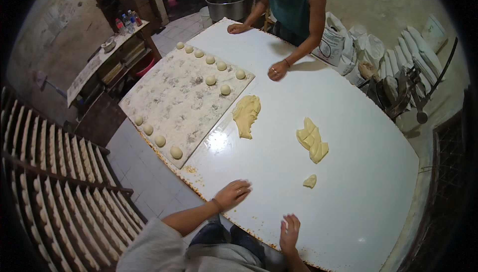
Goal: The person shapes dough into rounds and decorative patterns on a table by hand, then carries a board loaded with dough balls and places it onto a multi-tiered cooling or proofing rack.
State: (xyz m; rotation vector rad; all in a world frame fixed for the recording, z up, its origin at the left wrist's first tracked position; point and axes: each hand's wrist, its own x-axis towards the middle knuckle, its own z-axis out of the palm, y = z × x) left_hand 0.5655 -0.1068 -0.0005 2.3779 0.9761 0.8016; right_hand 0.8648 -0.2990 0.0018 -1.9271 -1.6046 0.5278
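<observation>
My left hand is cupped palm-down on the white tabletop near its front edge, fingers curled. A small pale spot shows at its fingers; whatever lies beneath is hidden. To its right, my right hand is held with fingers stretched out, a pale speck on them. Beyond my right hand lies a small piece of yellow dough. Farther off sit a cut lump of yellow dough and a flattened slab of dough. At the left, a floured board carries several round dough balls.
Across the table a co-worker in a green sleeveless top rests both hands on it. Racks of loaded trays stand at left. A side bench holds bottles. White sacks lean by the right wall; a metal pot stands behind.
</observation>
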